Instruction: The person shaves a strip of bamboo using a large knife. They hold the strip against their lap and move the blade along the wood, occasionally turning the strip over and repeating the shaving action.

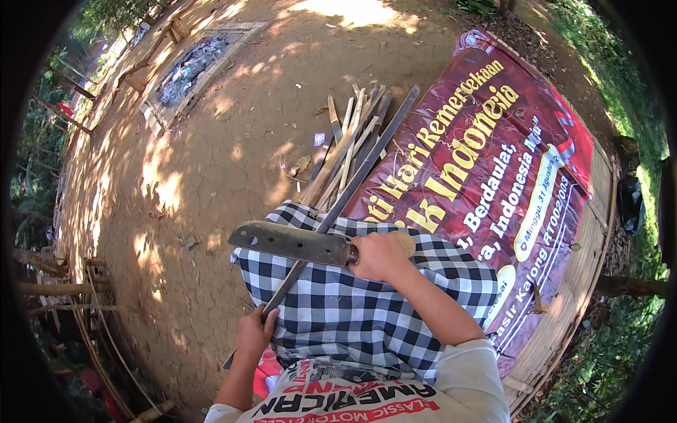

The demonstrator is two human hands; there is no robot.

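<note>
My right hand (381, 257) is closed round the pale wooden handle of a machete (293, 242). Its broad dark blade has several holes and points left, lying across a long, dark bamboo strip (284, 290). Lower down, my left hand (255, 333) grips that strip near its close end. The strip slants up and away to the right, passing beneath the blade. A black-and-white checkered cloth (331, 303) covers my lap under both tools and hands. Just beyond the cloth lies a pile of split bamboo strips (343, 151), some pale and some dark.
A printed maroon banner (451, 155) covers a bamboo platform (575, 282) on the right. Cracked bare earth (183, 268) spreads to the left. Farther off is a framed ash pit (197, 67). Bamboo poles (70, 287) stand at the left edge.
</note>
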